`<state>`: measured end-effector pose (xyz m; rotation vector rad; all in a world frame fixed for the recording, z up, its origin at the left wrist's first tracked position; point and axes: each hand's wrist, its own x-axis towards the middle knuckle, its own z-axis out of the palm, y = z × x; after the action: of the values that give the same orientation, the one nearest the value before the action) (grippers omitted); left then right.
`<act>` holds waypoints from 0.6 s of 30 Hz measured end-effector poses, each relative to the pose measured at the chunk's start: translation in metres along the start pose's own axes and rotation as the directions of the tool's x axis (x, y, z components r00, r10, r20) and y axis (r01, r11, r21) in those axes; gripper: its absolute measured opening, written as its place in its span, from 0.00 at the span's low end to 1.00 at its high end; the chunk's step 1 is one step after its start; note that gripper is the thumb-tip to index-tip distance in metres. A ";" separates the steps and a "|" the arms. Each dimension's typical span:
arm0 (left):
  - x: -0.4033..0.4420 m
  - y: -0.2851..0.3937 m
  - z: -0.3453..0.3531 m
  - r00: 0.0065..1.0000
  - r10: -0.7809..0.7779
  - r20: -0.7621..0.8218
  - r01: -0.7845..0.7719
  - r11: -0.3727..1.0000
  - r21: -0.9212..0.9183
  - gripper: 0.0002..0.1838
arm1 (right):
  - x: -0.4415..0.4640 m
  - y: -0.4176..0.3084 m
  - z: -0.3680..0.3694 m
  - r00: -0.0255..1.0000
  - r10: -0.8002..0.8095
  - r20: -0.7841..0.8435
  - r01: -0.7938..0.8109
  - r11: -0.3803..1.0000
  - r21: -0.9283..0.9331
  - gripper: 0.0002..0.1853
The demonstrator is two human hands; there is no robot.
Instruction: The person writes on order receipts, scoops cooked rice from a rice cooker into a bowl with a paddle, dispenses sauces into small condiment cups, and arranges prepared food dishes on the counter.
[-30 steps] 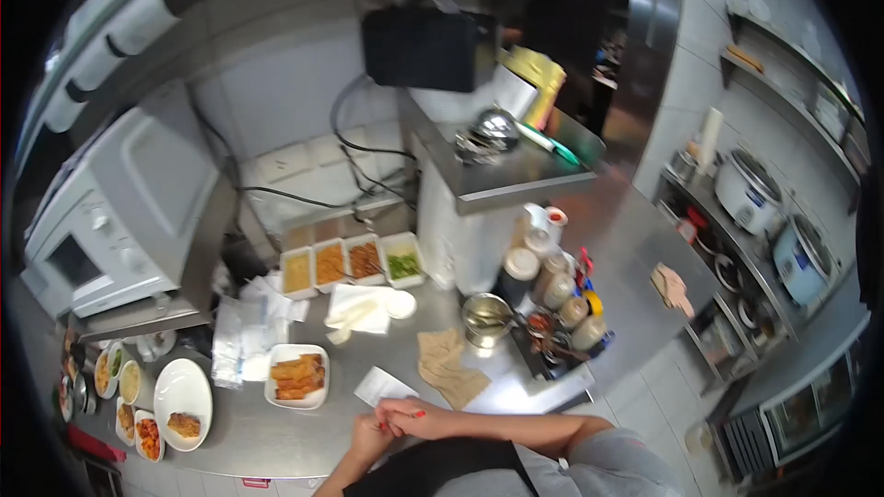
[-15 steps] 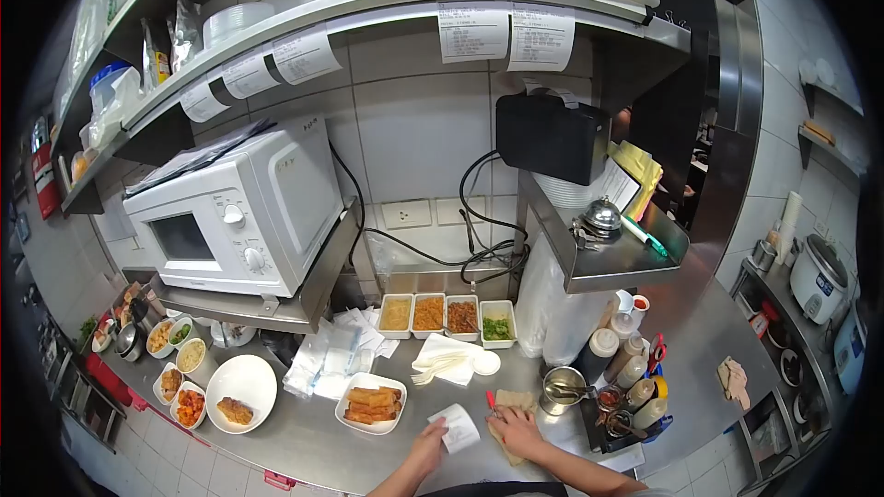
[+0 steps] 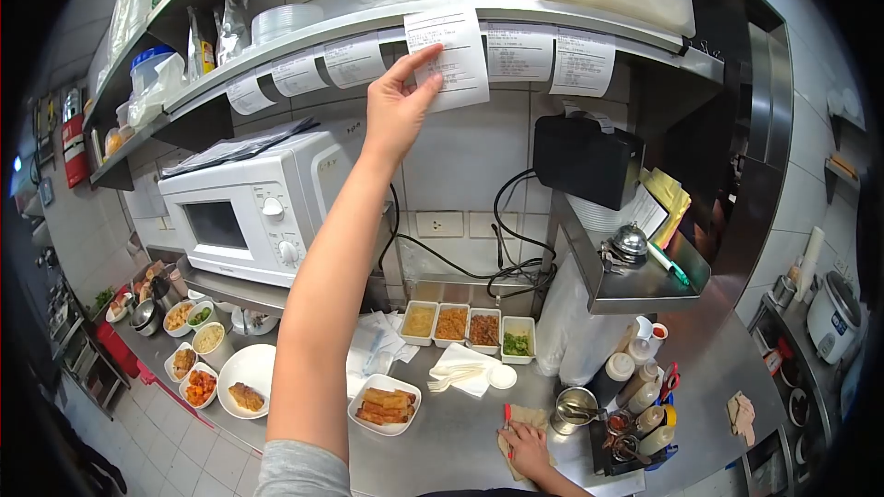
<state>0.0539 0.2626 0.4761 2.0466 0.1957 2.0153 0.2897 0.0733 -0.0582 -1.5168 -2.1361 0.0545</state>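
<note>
My left hand (image 3: pixel 405 106) is raised to the shelf edge, pinching a printed paper receipt (image 3: pixel 448 57) between thumb and fingers. The receipt hangs upright against the shelf rail, beside the other receipts there. Down on the steel counter, my right hand (image 3: pixel 527 453) rests on a folded beige cloth (image 3: pixel 531 417), its fingers spread and partly bent. A slim red object, which may be a pen (image 3: pixel 506 415), lies at the cloth's left edge near my fingertips. Left of the cloth sits a white dish of fried rolls (image 3: pixel 387 405).
More receipts (image 3: pixel 582 63) hang along the shelf (image 3: pixel 635 23). A microwave (image 3: pixel 235 212) stands left, a black printer (image 3: pixel 587 161) right. A metal cup (image 3: pixel 573 410) and sauce bottles (image 3: pixel 649 387) stand right of the cloth. Napkins with forks (image 3: pixel 458 372) and food tubs (image 3: pixel 451 323) sit behind.
My left hand has risen from the counter to the shelf edge, carrying the receipt. My right hand has stayed on the cloth. The view has tilted up and shifted left.
</note>
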 end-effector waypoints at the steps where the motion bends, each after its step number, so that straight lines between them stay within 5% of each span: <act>1: 0.003 -0.006 0.000 1.000 -0.024 -0.002 0.024 0.998 -0.051 0.21 | 0.000 -0.002 -0.002 1.000 0.002 -0.008 -0.002 1.000 0.014 0.23; 18: 0.013 0.005 -0.023 0.987 -0.151 0.053 0.146 0.986 0.082 0.25 | -0.001 0.006 0.008 1.000 0.008 0.018 -0.008 1.000 -0.025 0.21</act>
<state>0.0311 0.2638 0.4894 2.0684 0.4093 1.8834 0.2914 0.0767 -0.0670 -1.5445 -2.1524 0.0452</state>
